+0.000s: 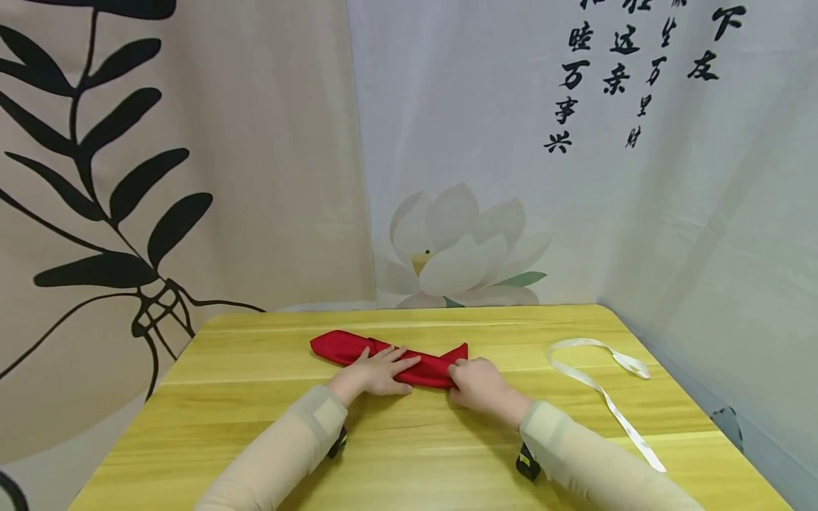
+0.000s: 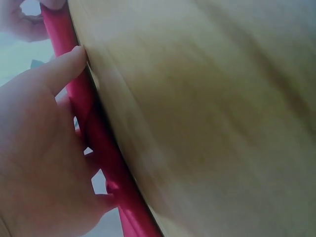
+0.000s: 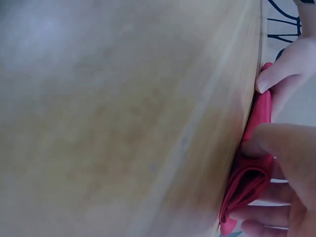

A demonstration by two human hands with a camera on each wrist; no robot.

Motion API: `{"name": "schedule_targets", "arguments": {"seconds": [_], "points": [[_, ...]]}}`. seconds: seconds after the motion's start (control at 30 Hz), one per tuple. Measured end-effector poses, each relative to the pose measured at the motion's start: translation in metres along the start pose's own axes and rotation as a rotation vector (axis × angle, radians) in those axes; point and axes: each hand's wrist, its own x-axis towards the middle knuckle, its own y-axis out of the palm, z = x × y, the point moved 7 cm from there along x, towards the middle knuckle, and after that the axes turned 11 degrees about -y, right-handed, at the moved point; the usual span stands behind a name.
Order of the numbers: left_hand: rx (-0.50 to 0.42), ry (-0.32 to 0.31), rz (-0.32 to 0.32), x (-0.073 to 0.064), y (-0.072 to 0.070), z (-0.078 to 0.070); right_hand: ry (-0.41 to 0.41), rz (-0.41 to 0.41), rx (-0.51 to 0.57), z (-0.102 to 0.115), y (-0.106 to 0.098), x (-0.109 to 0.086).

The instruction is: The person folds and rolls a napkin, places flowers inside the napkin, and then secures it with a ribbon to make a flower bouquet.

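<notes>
A strip of folded red cloth (image 1: 337, 346) lies slantwise across the far middle of the wooden table. My left hand (image 1: 380, 371) rests on its middle with the fingers spread over the fabric. At the cloth's right end, my right hand (image 1: 483, 387) grips it with curled fingers, and a pointed corner sticks up beside them. In the left wrist view, the thumb of the left hand (image 2: 39, 158) lies along the near edge of the red cloth (image 2: 104, 143). The right wrist view shows the layered, rolled end of the cloth (image 3: 247, 183) between thumb and fingers.
To the right, a white ribbon (image 1: 633, 365) lies in a loose curve over the table (image 1: 409, 454). A printed curtain (image 1: 275, 177) hangs behind the table's far edge. Dark wrist devices (image 1: 527, 465) show under the sleeves.
</notes>
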Motion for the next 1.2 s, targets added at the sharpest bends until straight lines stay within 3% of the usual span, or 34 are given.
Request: {"name": "schedule_targets", "arguments": {"seconds": [0.2, 0.7, 0.83, 0.97, 1.2], "points": [[-0.007, 0.017, -0.075, -0.004, -0.008, -0.003, 0.013, -0.022, 0.027, -0.003, -0.001, 0.001], [-0.002, 0.082, -0.271, -0.006, -0.022, -0.002, 0.131, 0.041, 0.237, -0.015, -0.002, -0.003], [-0.028, 0.108, -0.264, -0.010, -0.027, 0.001, 0.148, 0.096, 0.328, -0.016, -0.006, -0.001], [-0.033, 0.154, -0.218, -0.013, -0.035, 0.002, 0.174, 0.165, 0.468, -0.019, -0.008, 0.003], [-0.044, 0.194, -0.076, -0.018, -0.044, 0.003, 0.190, 0.244, 0.753, -0.021, -0.005, 0.007]]}}
